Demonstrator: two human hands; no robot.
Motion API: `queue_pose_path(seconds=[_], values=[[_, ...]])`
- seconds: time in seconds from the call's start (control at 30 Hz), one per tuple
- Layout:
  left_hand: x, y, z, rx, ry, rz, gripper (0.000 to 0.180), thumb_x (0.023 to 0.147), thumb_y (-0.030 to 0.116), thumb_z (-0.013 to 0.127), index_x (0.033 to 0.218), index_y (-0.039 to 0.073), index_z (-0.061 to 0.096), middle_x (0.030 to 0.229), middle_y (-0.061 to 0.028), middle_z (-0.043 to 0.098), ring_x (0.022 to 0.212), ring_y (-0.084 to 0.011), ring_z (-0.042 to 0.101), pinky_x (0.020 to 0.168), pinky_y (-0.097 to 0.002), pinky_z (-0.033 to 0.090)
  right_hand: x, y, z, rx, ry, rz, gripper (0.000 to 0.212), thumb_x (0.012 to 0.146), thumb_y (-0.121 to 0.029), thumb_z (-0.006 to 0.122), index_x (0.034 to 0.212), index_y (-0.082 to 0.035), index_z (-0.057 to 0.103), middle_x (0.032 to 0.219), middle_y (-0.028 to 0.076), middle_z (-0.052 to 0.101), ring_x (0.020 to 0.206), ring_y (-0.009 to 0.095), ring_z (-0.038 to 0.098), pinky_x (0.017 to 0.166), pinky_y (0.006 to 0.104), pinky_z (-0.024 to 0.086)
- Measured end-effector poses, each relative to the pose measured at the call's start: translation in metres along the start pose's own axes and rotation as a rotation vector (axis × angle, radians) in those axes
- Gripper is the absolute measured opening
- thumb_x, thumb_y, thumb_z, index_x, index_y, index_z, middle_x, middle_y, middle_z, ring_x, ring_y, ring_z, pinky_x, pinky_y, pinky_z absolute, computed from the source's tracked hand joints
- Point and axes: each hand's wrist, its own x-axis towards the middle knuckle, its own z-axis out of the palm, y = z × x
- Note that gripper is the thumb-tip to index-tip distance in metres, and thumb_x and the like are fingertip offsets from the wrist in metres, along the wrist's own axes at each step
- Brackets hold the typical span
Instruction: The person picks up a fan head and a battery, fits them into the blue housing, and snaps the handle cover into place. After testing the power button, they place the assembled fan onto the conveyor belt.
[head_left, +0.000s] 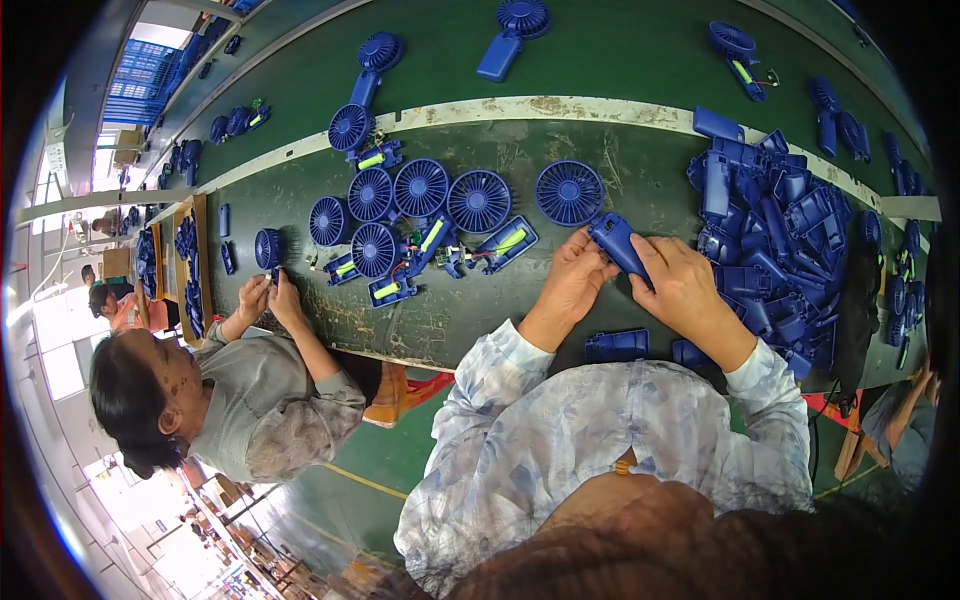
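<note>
Both my hands hold a blue handheld fan (620, 246) over the near part of the workbench. Its round slatted head (569, 193) points away from me to the left, and the handle runs down toward me. My left hand (572, 278) grips the handle's left side, near the neck. From the right, my right hand (684, 285) closes on the handle's lower end with the thumb along it. What lies under the fingers is hidden. Two blue plastic casings, one of them a handle shell (616, 346), lie on the bench between my forearms and body.
Several fans with open handles (421, 188), showing green-yellow batteries and wires, lie to the left. A large heap of blue handle shells (770, 235) is on the right. Beyond a pale rail (540, 107) runs a green belt (620, 60) carrying fans. A co-worker (240, 400) handles another fan at left.
</note>
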Motion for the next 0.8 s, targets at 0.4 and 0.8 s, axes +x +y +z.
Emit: queue_pose_path(seconds=[0.4, 0.8], values=[[-0.003, -0.002, 0.011, 0.117, 0.043, 0.032, 0.033, 0.091, 0.002, 0.052, 0.124, 0.004, 0.050, 0.111, -0.0044, 0.061, 0.099, -0.0139, 0.060, 0.087, -0.0307, 0.050, 0.003, -0.001, 0.009, -0.209, -0.039, -0.101, 0.048, 0.068, -0.019, 0.072, 0.112, -0.003, 0.063, 0.096, 0.011, 0.062, 0.083, 0.025, 0.061, 0.068, 0.0361, 0.051], [0.000, -0.009, 0.019, 0.359, 0.216, 0.108, 0.017, 0.094, 0.013, 0.059, 0.108, 0.003, 0.057, 0.088, -0.0016, 0.063, 0.072, -0.0074, 0.061, 0.057, -0.0220, 0.054, 0.003, -0.004, 0.013, -0.249, -0.080, -0.127, 0.046, 0.069, -0.020, 0.070, 0.111, -0.001, 0.064, 0.087, 0.009, 0.058, 0.081, 0.024, 0.059, 0.066, 0.0347, 0.050]])
